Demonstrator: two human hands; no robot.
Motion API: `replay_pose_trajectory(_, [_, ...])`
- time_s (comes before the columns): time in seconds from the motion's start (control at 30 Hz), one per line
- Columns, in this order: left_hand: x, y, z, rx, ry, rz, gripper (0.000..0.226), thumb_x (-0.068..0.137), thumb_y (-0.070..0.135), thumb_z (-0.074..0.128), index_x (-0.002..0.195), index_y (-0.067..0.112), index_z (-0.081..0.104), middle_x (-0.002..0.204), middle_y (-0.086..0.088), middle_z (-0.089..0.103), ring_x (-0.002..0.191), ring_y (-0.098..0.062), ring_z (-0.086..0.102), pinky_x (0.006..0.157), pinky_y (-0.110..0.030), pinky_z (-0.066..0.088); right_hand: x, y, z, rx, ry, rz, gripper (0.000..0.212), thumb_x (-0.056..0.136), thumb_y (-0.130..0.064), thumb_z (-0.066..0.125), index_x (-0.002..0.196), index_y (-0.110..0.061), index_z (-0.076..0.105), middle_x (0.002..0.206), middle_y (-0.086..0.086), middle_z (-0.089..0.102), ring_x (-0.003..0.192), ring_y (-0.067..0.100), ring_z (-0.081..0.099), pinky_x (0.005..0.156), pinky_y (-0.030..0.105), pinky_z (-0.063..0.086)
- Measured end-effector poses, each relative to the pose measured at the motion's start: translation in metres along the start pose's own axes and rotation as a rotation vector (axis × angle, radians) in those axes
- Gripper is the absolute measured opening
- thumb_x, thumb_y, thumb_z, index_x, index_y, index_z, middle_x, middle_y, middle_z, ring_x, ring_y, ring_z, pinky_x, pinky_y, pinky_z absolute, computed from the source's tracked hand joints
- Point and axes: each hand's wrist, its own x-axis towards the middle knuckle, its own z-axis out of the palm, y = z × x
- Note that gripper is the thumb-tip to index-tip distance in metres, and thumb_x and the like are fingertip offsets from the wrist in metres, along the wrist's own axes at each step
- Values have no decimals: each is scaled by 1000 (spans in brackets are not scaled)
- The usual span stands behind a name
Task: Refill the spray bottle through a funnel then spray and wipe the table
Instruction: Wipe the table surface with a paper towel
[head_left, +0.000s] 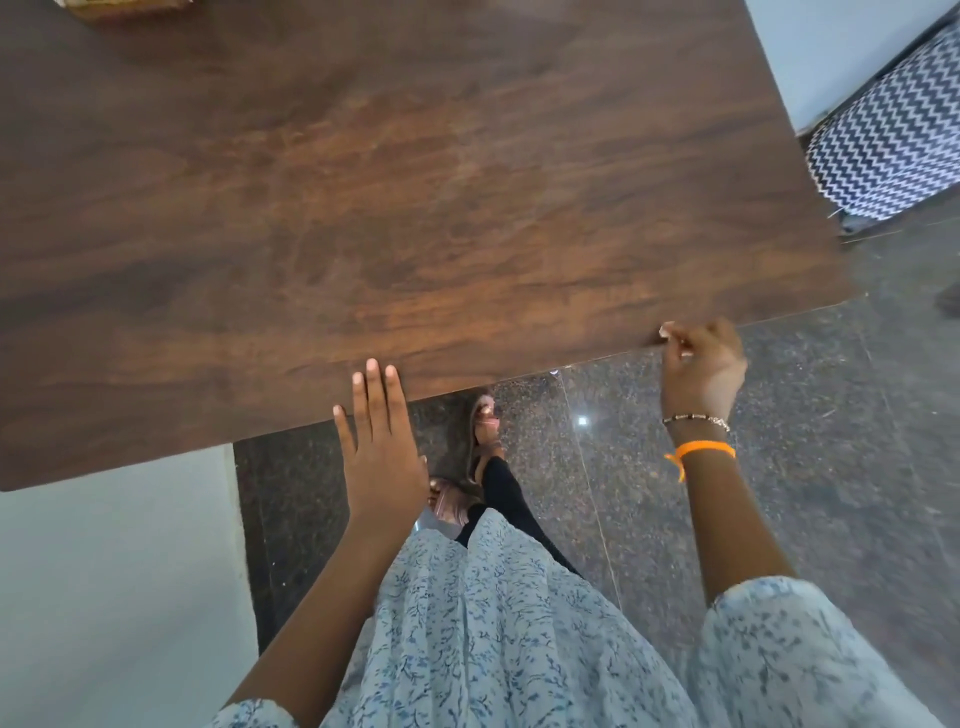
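The left hand (379, 457) lies flat with its palm down, its fingers (382, 400) straight and close together, their tips resting over the near edge of the dark brown wooden counter (363, 208); the bare left forearm runs down toward the body; the right hand (701, 369) is curled, its fingertips (670, 335) pinching the counter's near edge close to the corner; the right wrist wears a beaded bracelet (696, 420) and an orange thread band (704, 449); both arms end in pale blue floral sleeves (779, 639).

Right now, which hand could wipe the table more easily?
Probably the left hand: its fingers lie straight and flat on the table near the edge, holding nothing. The right hand is curled at the table's edge. No cloth or bottle shows yet.
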Motion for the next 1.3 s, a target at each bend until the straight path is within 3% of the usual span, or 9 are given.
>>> replay_pose_trajectory(0.17, [0,13,-6,4,-29,0,117,67,33,80,148,0,2,157,-19,4,145,-34,3,113,-49,2,-61,-73,41,-9,-130,-316,23,60,7,67,79,-3,71,80,19,64,72,37,61,59,29,50])
replay_pose_trajectory(0.33, [2,18,1,18,60,66,108,64,23,79,146,-2,14,154,-21,18,143,-35,17,112,-52,19,-106,-131,64,46,-368,-707,13,63,-1,70,75,-5,65,78,12,59,78,25,42,47,31,49])
replay_pose_trajectory(0.47, [2,13,1,68,2,78,116,62,21,81,148,0,6,156,-19,11,144,-32,10,113,-48,11,-28,-68,43,-76,-205,-399,18,66,5,63,81,-2,70,90,22,66,80,39,61,54,34,52])
replay_pose_trajectory(0.63, [2,14,-2,92,-65,63,118,64,24,80,148,-1,1,157,-20,3,144,-33,3,114,-49,8,39,-6,17,-159,6,55,21,79,-3,53,88,2,71,87,28,60,79,43,58,62,39,42])
replay_pose_trajectory(0.7, [1,15,-3,86,-72,66,116,66,25,79,148,-1,2,157,-20,4,145,-33,4,114,-49,9,20,-35,28,-141,14,38,16,75,3,57,84,2,71,89,28,62,78,42,60,61,37,46])
replay_pose_trajectory(0.8, [1,17,-5,1,-56,57,112,64,26,78,148,-1,9,156,-19,11,144,-33,10,114,-50,14,-43,-105,60,-25,-166,-306,19,62,7,68,76,-5,70,80,19,64,68,34,62,53,28,49])
replay_pose_trajectory(0.97, [5,21,-14,-144,-27,124,101,72,41,61,147,-4,10,156,-20,6,145,-33,5,114,-52,10,-55,-144,75,53,-343,-703,10,71,-7,58,73,-6,68,72,11,59,63,30,59,46,27,46])
replay_pose_trajectory(1.2, [47,18,-26,-178,7,109,94,87,67,21,148,-2,4,158,-17,0,146,-30,-2,116,-47,4,96,-66,60,-75,-136,-74,18,80,-5,57,89,-1,72,89,26,59,78,42,58,68,39,39])
replay_pose_trajectory(1.3, [66,15,-28,-191,-4,62,92,88,66,17,147,-2,2,158,-16,-1,146,-28,-4,116,-47,5,77,-98,75,-62,-99,-131,18,74,1,57,83,-2,72,87,25,61,73,42,60,59,38,48])
